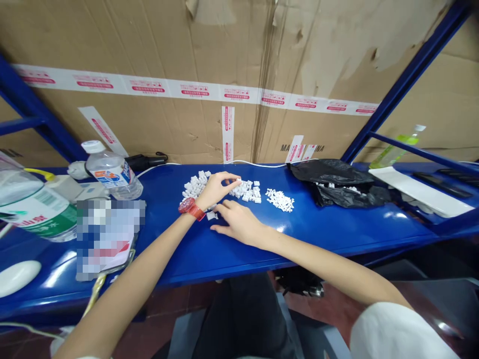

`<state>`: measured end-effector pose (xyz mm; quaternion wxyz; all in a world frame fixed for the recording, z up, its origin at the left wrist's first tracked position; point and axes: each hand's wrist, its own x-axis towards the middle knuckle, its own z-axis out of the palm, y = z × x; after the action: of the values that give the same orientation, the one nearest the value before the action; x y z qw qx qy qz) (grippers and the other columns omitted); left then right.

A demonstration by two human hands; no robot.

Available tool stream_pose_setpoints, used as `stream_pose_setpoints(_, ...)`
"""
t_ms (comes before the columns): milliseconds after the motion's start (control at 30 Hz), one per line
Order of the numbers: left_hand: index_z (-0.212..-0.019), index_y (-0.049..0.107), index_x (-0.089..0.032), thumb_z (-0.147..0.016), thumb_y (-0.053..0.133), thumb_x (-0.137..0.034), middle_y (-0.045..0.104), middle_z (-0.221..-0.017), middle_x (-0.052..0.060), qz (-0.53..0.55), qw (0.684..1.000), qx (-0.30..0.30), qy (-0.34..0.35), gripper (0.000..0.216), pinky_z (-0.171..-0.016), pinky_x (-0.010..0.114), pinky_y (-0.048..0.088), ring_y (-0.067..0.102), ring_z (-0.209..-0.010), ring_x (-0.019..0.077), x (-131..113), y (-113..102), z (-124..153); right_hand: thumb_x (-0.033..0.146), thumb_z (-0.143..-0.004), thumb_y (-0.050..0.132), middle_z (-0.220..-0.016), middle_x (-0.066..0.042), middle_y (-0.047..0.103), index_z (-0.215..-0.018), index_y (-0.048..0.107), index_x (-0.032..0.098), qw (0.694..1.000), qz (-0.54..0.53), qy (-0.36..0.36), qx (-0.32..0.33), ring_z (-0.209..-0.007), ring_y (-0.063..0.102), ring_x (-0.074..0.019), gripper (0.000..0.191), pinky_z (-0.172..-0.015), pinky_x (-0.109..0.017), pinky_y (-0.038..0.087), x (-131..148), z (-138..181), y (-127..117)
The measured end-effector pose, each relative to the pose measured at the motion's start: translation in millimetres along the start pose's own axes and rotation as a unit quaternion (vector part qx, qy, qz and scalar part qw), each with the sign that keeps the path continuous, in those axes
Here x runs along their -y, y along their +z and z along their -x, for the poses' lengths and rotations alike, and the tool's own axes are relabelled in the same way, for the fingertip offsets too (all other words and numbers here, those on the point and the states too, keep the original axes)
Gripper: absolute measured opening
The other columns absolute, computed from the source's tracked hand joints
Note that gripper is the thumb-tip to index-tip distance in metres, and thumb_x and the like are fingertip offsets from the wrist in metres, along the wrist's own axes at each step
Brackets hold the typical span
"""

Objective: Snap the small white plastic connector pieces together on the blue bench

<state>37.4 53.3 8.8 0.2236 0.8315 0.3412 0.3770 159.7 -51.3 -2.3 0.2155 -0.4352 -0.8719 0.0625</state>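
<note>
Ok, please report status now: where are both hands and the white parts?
Left hand, fingertips on middle pile of white plastic parts. Right hand beside loose white part. Water bottle, black plastic bag off to the sides.

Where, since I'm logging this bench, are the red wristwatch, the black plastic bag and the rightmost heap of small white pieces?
Red wristwatch (pixel 187 205): head view, on its case.
Black plastic bag (pixel 331 172): head view, on its upper fold.
Rightmost heap of small white pieces (pixel 280 200): head view, on its middle.
</note>
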Motion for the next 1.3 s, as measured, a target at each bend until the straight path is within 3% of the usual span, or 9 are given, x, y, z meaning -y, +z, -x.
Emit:
stream_pose_setpoints(167,-0.111,0.076,-0.020,-0.094,0.058,-0.037,0.073,-0.110,0.010,-0.076,0.996,0.023,0.046,0.030,-0.095,0.040,0.049,0.065,-0.102,0.0249,16,-3,1,0.007,-0.094,0.053,-0.095,-0.011,0.066,-0.094,0.065,0.012,0.999,0.024,-0.003,0.027,-0.087,0.063,-0.0205,0.013,-0.075,-0.031,0.050,6,-13,8)
stream_pose_setpoints(333,-0.120,0.072,-0.018,-0.096,0.051,-0.030,0.071,-0.110,0.011,-0.129,0.990,-0.006,0.054,0.035,-0.094,0.040,0.050,0.064,-0.093,0.0223,26,-16,-5,0.006,-0.091,0.053,-0.088,-0.008,0.062,-0.089,0.062,0.015,0.996,0.070,0.047,0.005,-0.081,0.058,-0.0197,0.013,-0.072,-0.030,0.047,-21,30,-15)
stream_pose_setpoints(533,-0.117,0.072,-0.017,-0.095,0.046,-0.022,0.071,-0.106,0.009,-0.131,0.986,-0.074,0.074,0.035,-0.092,0.037,0.050,0.063,-0.094,0.0205,20,-21,-6,0.013,-0.092,0.056,-0.090,-0.017,0.062,-0.087,0.065,0.016,0.948,0.261,0.134,-0.121,-0.090,0.055,-0.0317,0.010,-0.073,-0.042,0.048,-37,59,-43)
stream_pose_setpoints(700,-0.118,0.071,-0.015,-0.094,0.045,-0.019,0.072,-0.103,0.009,-0.097,0.983,-0.122,0.095,0.036,-0.095,0.036,0.050,0.064,-0.099,0.0212,13,-21,-4,0.042,-0.094,0.064,-0.100,-0.014,0.066,-0.106,0.066,0.014,0.995,0.089,-0.003,-0.038,-0.094,0.061,-0.0270,0.030,-0.078,-0.039,0.055,16,3,-7)
stream_pose_setpoints(867,-0.117,0.070,-0.016,-0.095,0.045,-0.020,0.074,-0.099,0.007,-0.089,0.981,-0.149,0.085,0.034,-0.092,0.035,0.050,0.065,-0.095,0.0200,9,-25,-5,0.005,-0.092,0.055,-0.103,-0.014,0.068,-0.104,0.069,0.014,0.993,0.109,-0.033,-0.009,-0.098,0.062,-0.0256,0.020,-0.078,-0.037,0.056,32,-29,19)
stream_pose_setpoints(967,-0.116,0.070,-0.016,-0.096,0.046,-0.021,0.074,-0.096,0.006,-0.067,0.979,-0.176,0.077,0.032,-0.088,0.032,0.051,0.065,-0.086,0.0175,4,-25,-4,0.004,-0.091,0.055,-0.101,-0.012,0.069,-0.099,0.071,0.014,0.998,-0.021,-0.025,-0.062,-0.094,0.064,-0.0217,0.020,-0.084,-0.037,0.056,11,-16,10)
stream_pose_setpoints(1033,-0.112,0.071,-0.016,-0.097,0.046,-0.023,0.074,-0.093,0.005,-0.046,0.978,-0.190,0.073,0.030,-0.085,0.030,0.051,0.065,-0.082,0.0166,-1,-24,-3,0.012,-0.091,0.060,-0.104,-0.010,0.071,-0.099,0.072,0.017,0.976,-0.167,0.023,-0.137,-0.092,0.067,-0.0197,0.016,-0.082,-0.036,0.058,-10,-5,-2)
stream_pose_setpoints(1133,-0.107,0.071,-0.016,-0.099,0.047,-0.026,0.072,-0.089,0.004,-0.039,0.979,-0.173,0.098,0.027,-0.083,0.029,0.051,0.066,-0.081,0.0160,-8,-18,0,0.028,-0.083,0.072,-0.100,-0.007,0.074,-0.097,0.073,0.019,0.879,-0.391,0.133,-0.238,-0.087,0.069,-0.0192,0.016,-0.074,-0.034,0.060,-38,2,-23)
stream_pose_setpoints(1300,-0.112,0.066,-0.015,-0.091,0.063,-0.028,0.068,-0.089,0.005,-0.079,0.971,-0.107,0.199,0.025,-0.081,0.029,0.052,0.064,-0.085,0.0171,-20,-4,8,0.035,-0.059,0.090,-0.085,-0.004,0.075,-0.091,0.074,0.016,0.761,-0.556,0.214,-0.255,-0.080,0.072,-0.0180,0.040,-0.088,-0.038,0.058,-59,-6,-47)
